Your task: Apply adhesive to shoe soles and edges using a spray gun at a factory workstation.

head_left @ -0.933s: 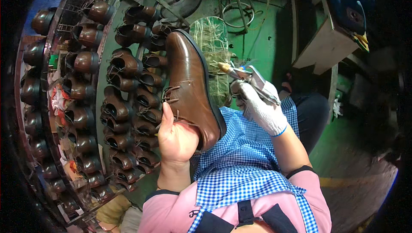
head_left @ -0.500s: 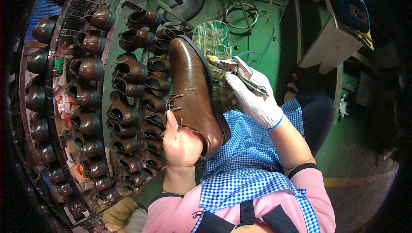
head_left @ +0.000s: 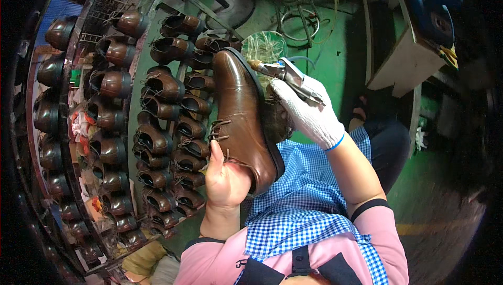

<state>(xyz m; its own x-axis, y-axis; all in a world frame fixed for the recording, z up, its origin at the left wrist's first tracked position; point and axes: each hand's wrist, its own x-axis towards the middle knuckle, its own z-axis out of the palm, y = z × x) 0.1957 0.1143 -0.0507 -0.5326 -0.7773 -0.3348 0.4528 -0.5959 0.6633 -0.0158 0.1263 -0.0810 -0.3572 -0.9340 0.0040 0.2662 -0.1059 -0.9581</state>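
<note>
Fingers [head_left: 215,155] mostly hidden, our left hand [head_left: 225,183] grips the brown shoe [head_left: 236,122] beside the other shoes [head_left: 164,83], while our gloved right hand [head_left: 309,114], curled round the spray gun [head_left: 275,70], has brought its nozzle [head_left: 255,65] closer, seemingly within working reach of the toe [head_left: 225,66].

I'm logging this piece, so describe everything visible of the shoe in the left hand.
The shoe is glossy brown, leather-looking, with thin laces and a dark sole. It is held up, toe away from the person, sole edge facing right. The left hand holds it at the opening, thumb near the laces; whether the tool touches it is unclear.
</note>
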